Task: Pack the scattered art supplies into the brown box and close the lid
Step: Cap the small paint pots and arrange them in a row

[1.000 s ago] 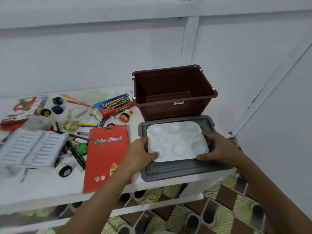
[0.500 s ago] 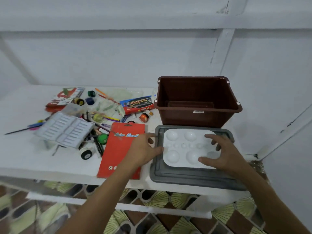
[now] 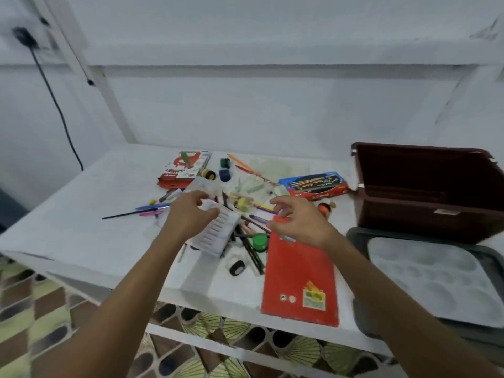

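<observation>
The open brown box (image 3: 425,214) stands at the right on the white table (image 3: 81,227). In front of it lies the grey lid (image 3: 357,238) with a white palette (image 3: 425,276) resting on it. My left hand (image 3: 191,214) curls round the far corner of a white ridged tray (image 3: 218,233) in the pile of supplies. Over the top end of a red drawing pad (image 3: 300,279) hovers my right hand (image 3: 297,222), fingers apart and holding nothing. Pencils and pens (image 3: 152,210), small paint pots (image 3: 225,174) and a green-capped pot (image 3: 259,241) lie scattered around.
A blue and red brush pack (image 3: 313,185) lies left of the box, and a red booklet (image 3: 182,167) sits at the back. A black-capped pot (image 3: 236,267) is near the front. A black cable (image 3: 54,99) hangs on the left wall. The table's front edge (image 3: 207,298) is close.
Both hands left the palette on the lid and moved left to the pile. The left hand now rests on the ridged tray, and the view swung left.
</observation>
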Tool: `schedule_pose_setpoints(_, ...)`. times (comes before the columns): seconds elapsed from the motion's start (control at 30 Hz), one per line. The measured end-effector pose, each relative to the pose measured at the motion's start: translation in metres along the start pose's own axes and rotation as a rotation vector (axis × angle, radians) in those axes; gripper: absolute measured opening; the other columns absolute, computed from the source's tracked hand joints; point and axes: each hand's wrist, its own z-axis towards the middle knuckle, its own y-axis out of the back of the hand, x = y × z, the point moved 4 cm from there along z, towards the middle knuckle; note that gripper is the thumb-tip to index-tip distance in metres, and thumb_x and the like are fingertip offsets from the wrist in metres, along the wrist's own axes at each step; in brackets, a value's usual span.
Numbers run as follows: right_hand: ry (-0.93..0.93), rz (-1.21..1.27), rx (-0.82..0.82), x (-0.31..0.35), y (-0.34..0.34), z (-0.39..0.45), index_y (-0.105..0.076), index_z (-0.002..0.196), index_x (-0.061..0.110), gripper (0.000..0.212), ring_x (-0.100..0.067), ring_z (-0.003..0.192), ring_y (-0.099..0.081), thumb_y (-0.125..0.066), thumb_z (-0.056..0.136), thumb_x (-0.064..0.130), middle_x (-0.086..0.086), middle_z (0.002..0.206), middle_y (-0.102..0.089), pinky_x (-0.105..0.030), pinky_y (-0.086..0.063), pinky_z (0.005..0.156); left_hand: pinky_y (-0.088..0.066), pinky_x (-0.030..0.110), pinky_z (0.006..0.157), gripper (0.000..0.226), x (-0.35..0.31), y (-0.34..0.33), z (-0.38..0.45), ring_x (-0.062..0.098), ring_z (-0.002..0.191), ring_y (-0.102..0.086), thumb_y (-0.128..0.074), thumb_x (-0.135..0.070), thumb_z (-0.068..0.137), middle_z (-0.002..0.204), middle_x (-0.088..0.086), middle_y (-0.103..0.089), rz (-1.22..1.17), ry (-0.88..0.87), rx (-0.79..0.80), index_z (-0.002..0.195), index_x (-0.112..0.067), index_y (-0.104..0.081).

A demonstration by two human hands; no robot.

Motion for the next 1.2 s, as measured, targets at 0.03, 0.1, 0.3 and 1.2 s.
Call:
schedule_pose_setpoints(0.03,-0.03,-0.018,-0.001,0.002,-0.013,0.011,-0.058,0.123,0.014,0.049,-0.015,0.087,-0.058,-0.075,0.078,0.021,-0.003,0.106,-0.059,-0.017,-0.048,0.065,-0.043,0.031,0.092,0.057,0.017,0.006,0.01,0.025,0.114,-0.055,-0.075,-0.038,0.076,0.125,0.01,-0.057,0.068,0.012,0.009,0.126,-0.015,-0.058)
schedule_pose_setpoints(0.1,-0.087,-0.052,-0.012,0.009,-0.039,0.031,-0.06,0.121,0.014,0.047,-0.013,0.086,-0.056,-0.075,0.077,0.022,-0.002,0.105,-0.059,-0.02,-0.045,0.07,-0.04,0.042,0.103,0.078,0.056,0.013,0.03,0.03,0.126,-0.044,-0.075,-0.055,0.069,0.138,0.014,-0.044,0.229,0.058,0.08,0.134,-0.021,-0.049)
schedule_pose_setpoints(0.3,-0.216,-0.179,0.043,0.018,-0.095,0.054,-0.066,0.111,0.014,0.037,-0.014,0.09,-0.059,-0.073,0.078,0.031,-0.001,0.103,-0.063,-0.033,-0.05,0.082,-0.046,0.046,0.097,0.109,0.119,0.019,0.067,0.022,0.12,-0.053,-0.07,-0.078,0.044,0.134,-0.001,-0.055,0.061,0.088,0.239,0.138,-0.029,-0.042)
schedule_pose_setpoints(1.2,-0.217,-0.176,0.035,0.077,-0.191,0.069,-0.057,0.109,0.017,0.035,-0.007,0.071,-0.053,-0.073,0.08,0.029,0.001,0.088,-0.058,-0.016,-0.041,0.057,-0.033,0.039,0.107,0.075,0.162,0.063,0.064,0.034,0.131,-0.036,-0.066,-0.038,0.083,0.14,0.018,-0.033,-0.13,0.004,0.036,0.142,-0.009,-0.031)
